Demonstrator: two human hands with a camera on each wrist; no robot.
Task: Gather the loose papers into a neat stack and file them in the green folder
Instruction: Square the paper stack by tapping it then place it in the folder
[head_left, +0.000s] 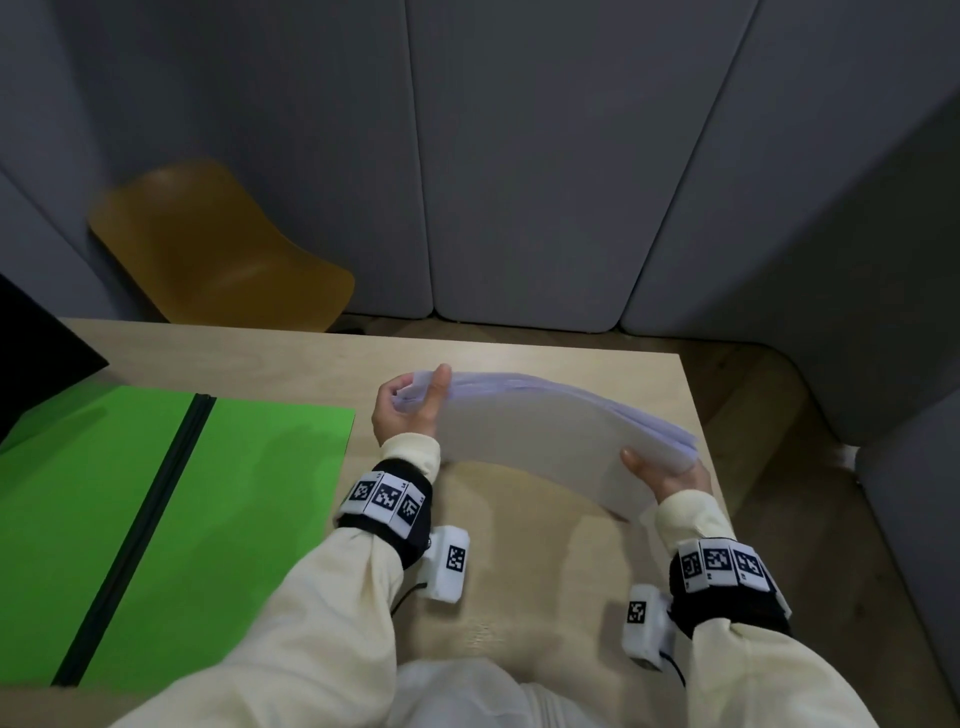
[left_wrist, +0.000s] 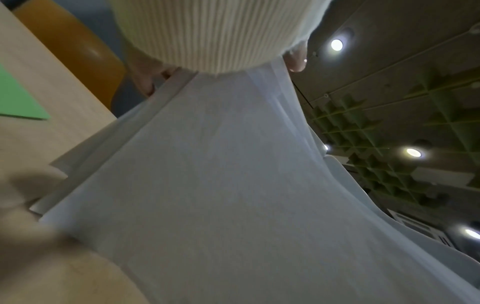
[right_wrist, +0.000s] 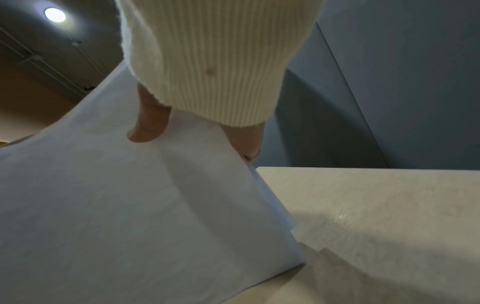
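A stack of white papers hangs bowed above the wooden table, held at both ends. My left hand grips its far left end, thumb on the near face and fingers curled behind. At the right end my right hand holds the stack with the thumb on top. The sheets' edges are uneven in the left wrist view, where the papers fill the frame. The right wrist view shows the papers under my thumb. The green folder lies open and flat at the left.
A mustard chair stands behind the table's far left edge. A black object juts in at the far left above the folder. Grey padded panels close off the back and right. The table's right edge runs close to my right hand.
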